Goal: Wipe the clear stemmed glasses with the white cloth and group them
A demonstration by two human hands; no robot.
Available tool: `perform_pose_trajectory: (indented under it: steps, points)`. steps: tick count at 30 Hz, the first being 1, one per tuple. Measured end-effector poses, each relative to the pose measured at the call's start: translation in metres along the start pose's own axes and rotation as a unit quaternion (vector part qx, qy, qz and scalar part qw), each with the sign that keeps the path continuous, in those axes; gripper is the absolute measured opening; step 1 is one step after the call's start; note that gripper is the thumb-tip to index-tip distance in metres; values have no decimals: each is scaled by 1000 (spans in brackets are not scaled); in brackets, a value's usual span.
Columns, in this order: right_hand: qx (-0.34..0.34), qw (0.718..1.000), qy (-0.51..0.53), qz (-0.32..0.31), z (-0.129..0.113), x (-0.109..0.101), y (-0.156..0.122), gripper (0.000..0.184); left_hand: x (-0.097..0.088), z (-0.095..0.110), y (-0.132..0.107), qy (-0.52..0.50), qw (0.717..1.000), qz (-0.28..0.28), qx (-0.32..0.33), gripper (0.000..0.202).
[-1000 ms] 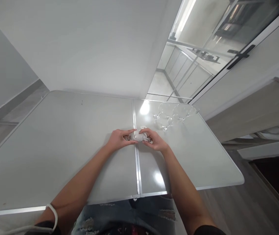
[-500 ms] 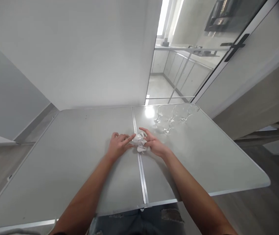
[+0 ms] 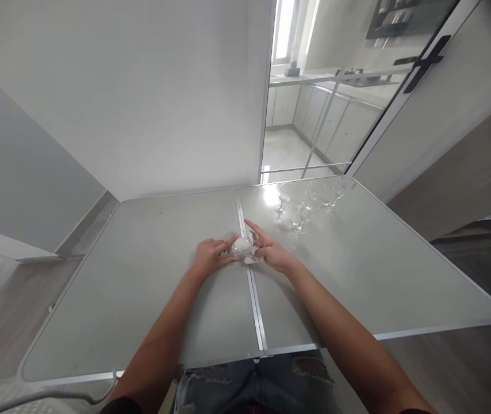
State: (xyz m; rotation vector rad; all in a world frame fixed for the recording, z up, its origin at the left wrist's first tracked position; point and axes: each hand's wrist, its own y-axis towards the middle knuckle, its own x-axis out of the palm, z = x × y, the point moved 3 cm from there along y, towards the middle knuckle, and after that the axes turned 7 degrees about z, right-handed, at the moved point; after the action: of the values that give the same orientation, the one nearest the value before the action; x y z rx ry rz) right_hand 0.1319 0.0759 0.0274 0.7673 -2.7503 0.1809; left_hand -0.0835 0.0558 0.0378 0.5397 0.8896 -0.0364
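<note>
Over the table's middle seam I hold a small clear glass (image 3: pixel 241 246), its rounded bowl filled with white. My left hand (image 3: pixel 213 256) grips it from the left, fingers closed about its side; the part under the fingers is hidden. On the right, a crumpled white cloth (image 3: pixel 252 259) bunches against the glass mouth. My right hand (image 3: pixel 271 252) is closed on this cloth between thumb and fingers, with the index finger stretched forward. Whether the right fingertips reach inside the glass I cannot tell.
Several clear stemmed glasses, among them a nearer one (image 3: pixel 299 226), stand at the back right of the pale table (image 3: pixel 150 299). A white wall (image 3: pixel 176 103) rises behind the table, beside a glazed door (image 3: pixel 336 109) with a black handle. A grey cable (image 3: pixel 56 394) runs at the lower left.
The glass has turned a little in my hands, so more of its white-filled bowl shows. My left fingers have shifted around it. The view has swung slightly.
</note>
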Motion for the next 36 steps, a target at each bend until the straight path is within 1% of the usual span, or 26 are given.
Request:
perform_pose_trajectory:
  steps: [2,3,5,7,8,9,11,13,14,15,16,17,19,20,21,23,25,27,28,29,31,32,33,34,35,36]
  points:
    - [37,997,54,34,1,-2,1,110,7,1,-2,55,996,37,51,57]
    - [47,996,64,42,1,-3,2,112,9,1,-3,61,996,42,57,56]
    - [36,998,47,36,0,-1,2,111,11,0,-4,32,998,44,27,59]
    - [-21,1000,-20,3,-3,1,1,107,10,-1,-5,-50,997,26,-47,66]
    - [-57,996,-70,-18,-5,2,0,105,10,-1,-5,-109,990,2,-92,67]
    - [-94,986,-129,-39,-8,3,-1,104,10,-1,-6,-175,975,-37,-135,65]
    - [-151,952,-253,-78,-10,4,-3,99,13,0,-7,-292,922,-147,-207,58]
    - [-179,917,-341,-104,-11,4,-5,93,15,1,-9,-356,867,-245,-247,60]
    - [-180,910,-356,-111,-10,3,-5,90,15,0,-10,-365,855,-270,-252,62]
    - [-175,914,-350,-111,-10,3,-5,88,14,-1,-10,-358,859,-271,-247,63]
    - [-160,927,-323,-106,-9,3,-5,89,13,-2,-9,-335,880,-248,-228,62]
    - [-135,946,-279,-96,-7,3,-4,92,11,-4,-8,-296,911,-209,-196,60]
    - [-60,983,-162,-66,-2,2,-1,98,8,-5,-6,-177,973,-105,-102,62]
    - [-22,994,-101,-44,0,1,1,102,7,-5,-6,-111,991,-56,-53,64]
    - [11,999,-48,-22,3,0,2,105,7,-4,-7,-54,998,-17,-12,64]
    - [44,999,22,14,5,-2,4,109,9,-3,-8,8,999,23,30,63]
    - [24,999,27,26,3,-2,5,110,11,-2,-7,-8,999,31,15,65]
    - [-24,999,-30,2,-2,-2,3,107,10,-1,-5,-96,994,5,-42,67]
    - [-52,996,-73,-18,-5,-1,1,104,9,0,-5,-158,984,-30,-78,66]
    - [-79,989,-118,-42,-7,0,-1,101,8,1,-5,-225,964,-84,-113,64]
    - [-126,968,-197,-87,-9,2,-5,93,7,4,-7,-341,902,-211,-162,60]
    - [-145,959,-225,-98,-9,2,-6,88,7,5,-9,-380,870,-260,-176,60]
    - [-158,953,-241,-97,-9,3,-6,82,6,4,-10,-408,847,-288,-185,60]
    - [-166,952,-243,-84,-9,3,-6,78,6,3,-10,-426,835,-291,-190,60]
    - [-167,957,-230,-58,-8,3,-4,76,7,1,-9,-436,836,-271,-193,59]
    - [-162,965,-206,-26,-8,3,-3,76,8,-1,-8,-439,845,-238,-194,58]
